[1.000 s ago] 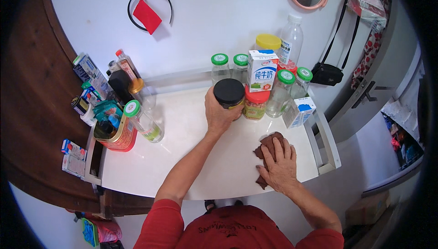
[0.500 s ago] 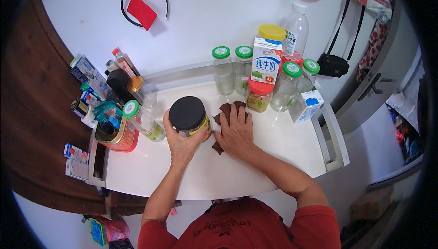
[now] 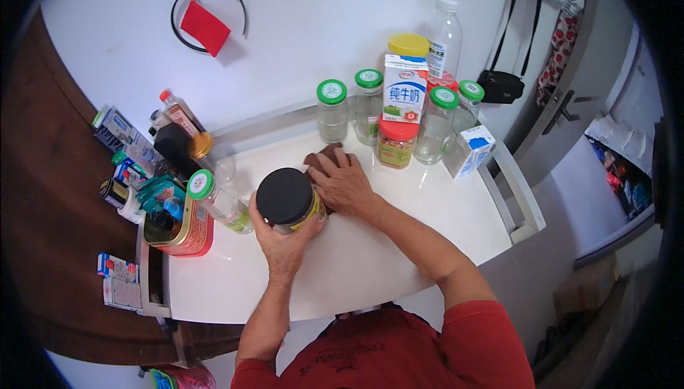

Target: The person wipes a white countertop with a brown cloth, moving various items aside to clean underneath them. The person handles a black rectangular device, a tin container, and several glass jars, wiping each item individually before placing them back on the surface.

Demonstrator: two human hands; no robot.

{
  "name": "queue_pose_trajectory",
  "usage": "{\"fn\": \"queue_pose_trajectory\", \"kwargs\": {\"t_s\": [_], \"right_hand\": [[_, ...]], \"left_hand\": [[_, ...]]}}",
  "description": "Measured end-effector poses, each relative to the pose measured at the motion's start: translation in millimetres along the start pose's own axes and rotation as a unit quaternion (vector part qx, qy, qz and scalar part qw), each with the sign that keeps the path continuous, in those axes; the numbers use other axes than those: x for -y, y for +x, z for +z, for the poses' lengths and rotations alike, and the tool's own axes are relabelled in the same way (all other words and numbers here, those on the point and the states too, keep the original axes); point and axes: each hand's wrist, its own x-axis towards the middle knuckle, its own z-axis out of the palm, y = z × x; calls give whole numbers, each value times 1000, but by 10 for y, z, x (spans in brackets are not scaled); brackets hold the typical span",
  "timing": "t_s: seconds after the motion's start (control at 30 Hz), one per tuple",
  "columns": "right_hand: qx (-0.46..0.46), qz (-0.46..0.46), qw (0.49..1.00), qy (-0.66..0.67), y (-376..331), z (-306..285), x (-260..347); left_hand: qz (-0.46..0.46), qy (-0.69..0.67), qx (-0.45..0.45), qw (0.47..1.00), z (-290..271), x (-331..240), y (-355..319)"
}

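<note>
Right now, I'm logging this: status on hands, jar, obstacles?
Left hand gripping black-lidded jar. Right hand spread over brown cloth beside it. Green-lidded clear jar close left of black-lidded jar.

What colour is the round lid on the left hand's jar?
Black round lid, clearest in the head view.

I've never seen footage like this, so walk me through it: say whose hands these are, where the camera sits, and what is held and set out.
There is no machine, only a person working bare-handed. A fisheye camera on their head looks down, so straight edges bend. The left hand grips a black-lidded jar; the right hand rests on a brown cloth. On the white tabletop stand green-lidded glass jars, a red-lidded jar and, at left, a red-and-gold container. A milk carton shows among the jars on the right.
</note>
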Motion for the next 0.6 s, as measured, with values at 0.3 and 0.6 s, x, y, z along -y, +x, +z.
{"fn": "queue_pose_trajectory", "kwargs": {"t_s": [0.3,0.6], "right_hand": [[-75,-19,995,57,-169,-72,24],[-121,-23,991,56,-164,-64,43]], "left_hand": [[26,-9,34,999,-33,101,200],[27,-20,41,999,-132,189,235]]}}
